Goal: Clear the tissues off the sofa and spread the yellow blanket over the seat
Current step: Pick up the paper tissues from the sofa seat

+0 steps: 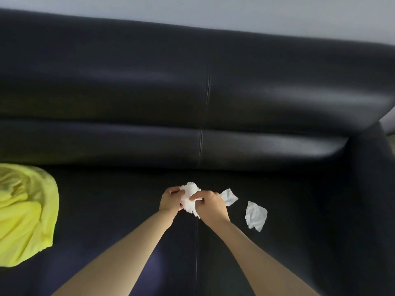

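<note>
— Yellow blanket point(25, 212): where is it?
— Bunched at the far left of the black sofa point(128, 86) seat.
— And the hands?
— Mid-seat, the left hand point(170, 200) and right hand point(210, 207) both clutch one crumpled wad of tissues point(189, 196).
— Anything to the right?
— A loose tissue point(229, 196) just beside the right hand, then another tissue point(255, 215) lying apart, nearer the armrest.

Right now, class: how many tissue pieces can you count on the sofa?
3. One wad is gripped between the left hand and right hand; one piece lies just beyond the right hand; one lies farther right. The wad may contain several tissues.
</note>
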